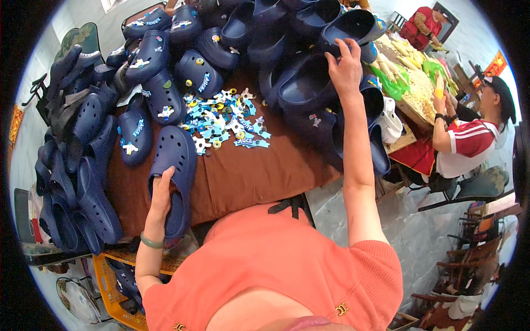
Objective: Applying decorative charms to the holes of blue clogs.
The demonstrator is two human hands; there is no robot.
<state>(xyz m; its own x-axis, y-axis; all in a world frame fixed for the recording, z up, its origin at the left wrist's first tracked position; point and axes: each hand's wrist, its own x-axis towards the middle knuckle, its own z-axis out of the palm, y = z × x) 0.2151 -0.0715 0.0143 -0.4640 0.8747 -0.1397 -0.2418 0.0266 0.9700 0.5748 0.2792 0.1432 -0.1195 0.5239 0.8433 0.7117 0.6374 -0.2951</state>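
My left hand (161, 190) grips a plain navy clog (175, 149) near the table's front edge, with its fingers inside the opening and its thumb outside. No charms show on this clog. Raised at the far right, my right hand (346, 67) has its fingers apart. Its fingertips are at the heap of navy clogs (302, 85), over the near edge of one clog (349, 28); whether they touch it I cannot tell. Between my hands lies a pile of loose shoe charms (226, 124) in blue, white and yellow. Left of them rest clogs with charms fitted, one nearest the held clog (134, 135).
A brown cloth (248, 176) covers the table. Plain clogs (91, 187) are stacked along its left side. An orange crate (110, 292) with clogs stands below. On the right, a person (475, 132) handles corn at another table; a second person (424, 27) is farther back.
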